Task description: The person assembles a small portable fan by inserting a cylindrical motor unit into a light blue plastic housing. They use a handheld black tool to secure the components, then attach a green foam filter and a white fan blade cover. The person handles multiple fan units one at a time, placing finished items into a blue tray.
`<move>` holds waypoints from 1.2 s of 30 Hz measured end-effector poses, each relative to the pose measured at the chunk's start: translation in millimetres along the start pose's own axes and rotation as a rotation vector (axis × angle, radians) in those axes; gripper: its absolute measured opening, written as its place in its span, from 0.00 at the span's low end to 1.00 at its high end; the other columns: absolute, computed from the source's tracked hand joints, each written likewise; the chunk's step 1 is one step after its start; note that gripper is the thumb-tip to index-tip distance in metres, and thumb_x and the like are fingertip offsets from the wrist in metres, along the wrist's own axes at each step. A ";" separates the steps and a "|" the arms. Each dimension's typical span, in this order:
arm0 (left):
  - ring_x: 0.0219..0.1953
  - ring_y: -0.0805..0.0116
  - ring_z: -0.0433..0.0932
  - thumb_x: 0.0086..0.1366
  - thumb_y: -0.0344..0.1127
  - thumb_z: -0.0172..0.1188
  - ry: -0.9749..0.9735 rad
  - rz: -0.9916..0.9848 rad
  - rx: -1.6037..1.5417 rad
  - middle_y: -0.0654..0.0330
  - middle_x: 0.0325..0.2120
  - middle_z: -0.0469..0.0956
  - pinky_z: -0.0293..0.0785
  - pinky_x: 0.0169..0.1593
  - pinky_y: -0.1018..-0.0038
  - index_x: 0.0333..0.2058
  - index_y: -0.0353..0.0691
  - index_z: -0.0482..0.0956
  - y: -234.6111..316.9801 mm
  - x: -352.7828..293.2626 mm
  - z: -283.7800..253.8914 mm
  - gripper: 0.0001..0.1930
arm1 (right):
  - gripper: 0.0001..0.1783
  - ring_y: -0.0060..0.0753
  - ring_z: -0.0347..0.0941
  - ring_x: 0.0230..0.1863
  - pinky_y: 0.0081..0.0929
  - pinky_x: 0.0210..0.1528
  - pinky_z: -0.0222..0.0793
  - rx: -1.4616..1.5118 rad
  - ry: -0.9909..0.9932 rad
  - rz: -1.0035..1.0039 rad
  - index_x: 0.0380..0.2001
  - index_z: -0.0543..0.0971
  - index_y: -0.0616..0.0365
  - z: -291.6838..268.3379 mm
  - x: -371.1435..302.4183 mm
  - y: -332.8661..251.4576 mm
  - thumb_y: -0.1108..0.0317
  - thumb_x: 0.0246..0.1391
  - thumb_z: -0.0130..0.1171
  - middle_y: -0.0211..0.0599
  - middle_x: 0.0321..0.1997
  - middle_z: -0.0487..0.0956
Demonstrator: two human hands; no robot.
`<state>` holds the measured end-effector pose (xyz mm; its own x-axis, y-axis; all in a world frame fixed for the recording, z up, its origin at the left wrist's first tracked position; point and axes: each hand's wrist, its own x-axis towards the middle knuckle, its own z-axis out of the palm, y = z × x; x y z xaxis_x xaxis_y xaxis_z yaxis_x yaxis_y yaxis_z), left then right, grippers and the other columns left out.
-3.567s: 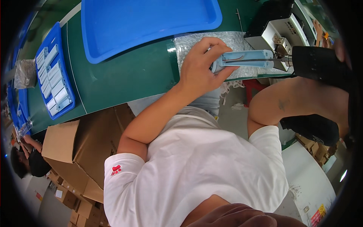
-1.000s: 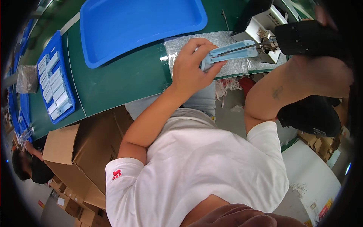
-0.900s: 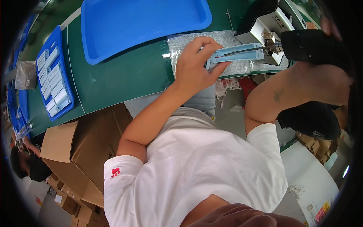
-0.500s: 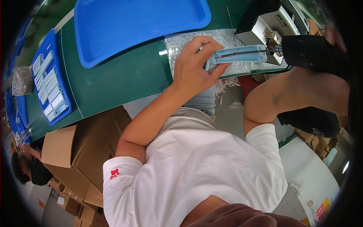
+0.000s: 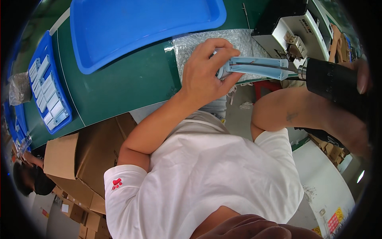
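Observation:
My left hand (image 5: 207,71) grips one end of a long, light blue plastic housing (image 5: 260,71), its thumb and fingers pinching it from both sides. The housing's open channel lies between two long walls. At the right, my right hand (image 5: 361,75) is wrapped round a black electric screwdriver (image 5: 330,79), partly lost in the dark rim. From its metal collar a thin bit points left into the far end of the housing; its tip is hard to make out. Beneath the housing lies a sheet of bubble wrap (image 5: 234,44).
A large blue tray (image 5: 83,59) stands at the far side of the green table (image 5: 123,89). A smaller blue tray (image 5: 68,117) at left holds several pale blue parts. A black and silver box-shaped machine (image 5: 292,38) stands at right. A cardboard box (image 5: 61,155) sits below the table edge.
The housing has turned, so both long walls now show. My right hand and the screwdriver have moved slightly right and down. My left hand keeps its grip.

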<state>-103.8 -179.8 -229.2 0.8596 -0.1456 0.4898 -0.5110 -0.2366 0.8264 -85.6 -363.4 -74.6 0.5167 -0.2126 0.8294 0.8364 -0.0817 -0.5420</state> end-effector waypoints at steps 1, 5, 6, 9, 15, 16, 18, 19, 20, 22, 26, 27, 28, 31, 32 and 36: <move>0.41 0.56 0.79 0.46 0.34 0.78 -0.012 -0.005 0.000 0.60 0.42 0.78 0.76 0.41 0.66 0.40 0.43 0.83 0.1 -0.7 -0.7 0.21 | 0.34 0.36 0.71 0.30 0.32 0.32 0.69 -0.003 0.003 0.008 0.47 0.74 0.66 0.4 -1.5 0.9 0.39 0.63 0.52 0.48 0.38 0.77; 0.42 0.57 0.81 0.49 0.30 0.77 -0.032 -0.011 0.004 0.57 0.43 0.79 0.78 0.43 0.68 0.42 0.42 0.83 2.1 -0.1 -3.3 0.20 | 0.36 0.37 0.70 0.30 0.34 0.33 0.69 -0.010 0.017 0.040 0.47 0.74 0.67 4.3 -2.0 4.0 0.37 0.63 0.52 0.50 0.39 0.77; 0.42 0.57 0.81 0.49 0.30 0.77 -0.031 -0.011 0.006 0.57 0.43 0.79 0.78 0.42 0.68 0.42 0.42 0.82 3.1 -0.2 -3.6 0.20 | 0.37 0.38 0.70 0.31 0.34 0.33 0.69 -0.009 0.024 0.055 0.47 0.74 0.67 5.6 -0.4 4.6 0.37 0.63 0.52 0.50 0.39 0.77; 0.44 0.55 0.80 0.50 0.30 0.77 -0.021 -0.018 -0.003 0.55 0.43 0.79 0.78 0.44 0.67 0.43 0.40 0.82 7.5 1.0 -3.9 0.20 | 0.38 0.39 0.70 0.31 0.35 0.34 0.68 -0.002 0.057 0.099 0.48 0.74 0.67 8.2 13.5 6.5 0.35 0.62 0.51 0.51 0.40 0.77; 0.46 0.53 0.79 0.52 0.30 0.77 -0.071 -0.097 -0.100 0.52 0.42 0.78 0.75 0.50 0.67 0.44 0.36 0.80 14.9 5.5 -10.4 0.21 | 0.39 0.39 0.69 0.33 0.36 0.36 0.67 -0.078 0.289 0.029 0.47 0.74 0.69 30.4 63.3 -10.8 0.35 0.61 0.49 0.51 0.40 0.75; 0.46 0.58 0.79 0.54 0.31 0.77 -0.051 -0.105 -0.111 0.54 0.43 0.79 0.75 0.51 0.68 0.45 0.35 0.80 18.0 5.5 -17.9 0.21 | 0.36 0.38 0.69 0.33 0.35 0.38 0.66 -0.170 0.397 -0.042 0.45 0.74 0.69 45.8 75.2 -22.3 0.38 0.61 0.48 0.49 0.39 0.74; 0.47 0.63 0.79 0.55 0.31 0.76 -0.048 -0.301 -0.210 0.56 0.44 0.79 0.75 0.52 0.68 0.45 0.35 0.80 16.4 -1.3 -38.2 0.20 | 0.37 0.37 0.71 0.27 0.30 0.26 0.67 -0.098 0.468 -0.148 0.46 0.71 0.68 65.9 98.4 -42.1 0.37 0.63 0.47 0.48 0.37 0.75; 0.47 0.65 0.79 0.56 0.31 0.76 -0.053 -0.398 -0.266 0.57 0.45 0.80 0.75 0.52 0.68 0.46 0.35 0.80 16.7 -4.4 -48.8 0.20 | 0.38 0.36 0.71 0.26 0.29 0.24 0.67 -0.052 0.461 -0.172 0.47 0.71 0.68 63.3 104.8 -44.5 0.36 0.64 0.48 0.48 0.37 0.75; 0.46 0.68 0.80 0.61 0.36 0.73 -0.056 -0.629 -0.474 0.59 0.45 0.80 0.75 0.50 0.72 0.46 0.36 0.80 20.4 -5.0 -55.8 0.17 | 0.38 0.36 0.72 0.25 0.28 0.22 0.67 -0.037 0.460 -0.216 0.48 0.70 0.68 55.5 112.3 -54.1 0.35 0.64 0.48 0.49 0.37 0.76; 0.48 0.69 0.79 0.65 0.39 0.70 0.053 -0.739 -0.648 0.59 0.49 0.79 0.75 0.52 0.71 0.49 0.37 0.79 12.0 -1.0 -84.4 0.18 | 0.36 0.36 0.69 0.32 0.32 0.34 0.65 -0.073 0.473 -0.165 0.49 0.71 0.68 42.0 113.3 -43.2 0.39 0.62 0.48 0.49 0.41 0.75; 0.53 0.64 0.78 0.72 0.41 0.61 0.187 -0.841 -0.871 0.57 0.52 0.77 0.77 0.56 0.65 0.58 0.36 0.72 14.1 50.6 -142.9 0.22 | 0.33 0.38 0.70 0.34 0.35 0.37 0.67 0.129 0.311 -0.051 0.56 0.68 0.63 29.7 96.9 -4.4 0.45 0.63 0.55 0.54 0.44 0.75; 0.53 0.63 0.78 0.72 0.42 0.61 0.190 -0.788 -0.825 0.56 0.52 0.76 0.77 0.56 0.63 0.59 0.36 0.70 7.9 67.6 -152.4 0.23 | 0.32 0.39 0.70 0.34 0.35 0.37 0.68 0.150 0.287 -0.048 0.59 0.66 0.61 34.6 95.4 3.3 0.47 0.63 0.57 0.55 0.45 0.75; 0.54 0.62 0.78 0.72 0.42 0.61 0.191 -0.737 -0.779 0.55 0.53 0.75 0.77 0.57 0.62 0.60 0.35 0.68 -4.1 90.1 -163.1 0.24 | 0.32 0.41 0.71 0.34 0.36 0.36 0.68 0.156 0.272 -0.051 0.61 0.65 0.59 38.2 96.0 6.5 0.49 0.64 0.60 0.57 0.45 0.75; 0.55 0.58 0.77 0.72 0.42 0.61 0.207 -0.646 -0.559 0.51 0.55 0.73 0.77 0.59 0.58 0.63 0.32 0.63 -43.3 151.1 -193.6 0.29 | 0.30 0.41 0.71 0.34 0.36 0.36 0.69 0.216 0.246 -0.019 0.61 0.65 0.59 38.0 96.1 10.7 0.52 0.65 0.59 0.57 0.45 0.75; 0.56 0.57 0.77 0.72 0.42 0.61 0.248 -0.631 -0.472 0.49 0.56 0.72 0.77 0.59 0.59 0.64 0.31 0.61 -57.0 171.6 -200.1 0.30 | 0.30 0.40 0.71 0.34 0.35 0.36 0.69 0.248 0.242 -0.018 0.61 0.65 0.59 37.5 95.9 9.1 0.52 0.65 0.59 0.57 0.45 0.75; 0.57 0.56 0.76 0.68 0.41 0.66 0.302 -0.576 -0.247 0.45 0.58 0.69 0.79 0.58 0.62 0.69 0.31 0.49 -113.9 229.2 -213.7 0.42 | 0.39 0.36 0.69 0.36 0.31 0.38 0.66 0.246 0.328 0.086 0.51 0.69 0.70 10.6 88.5 14.1 0.39 0.58 0.58 0.52 0.46 0.73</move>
<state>152.4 19.1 -151.7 0.9755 0.2193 -0.0193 0.0120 0.0345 0.9993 -26.1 -373.1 -7.4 0.5343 -0.5110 0.6734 0.8319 0.1766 -0.5260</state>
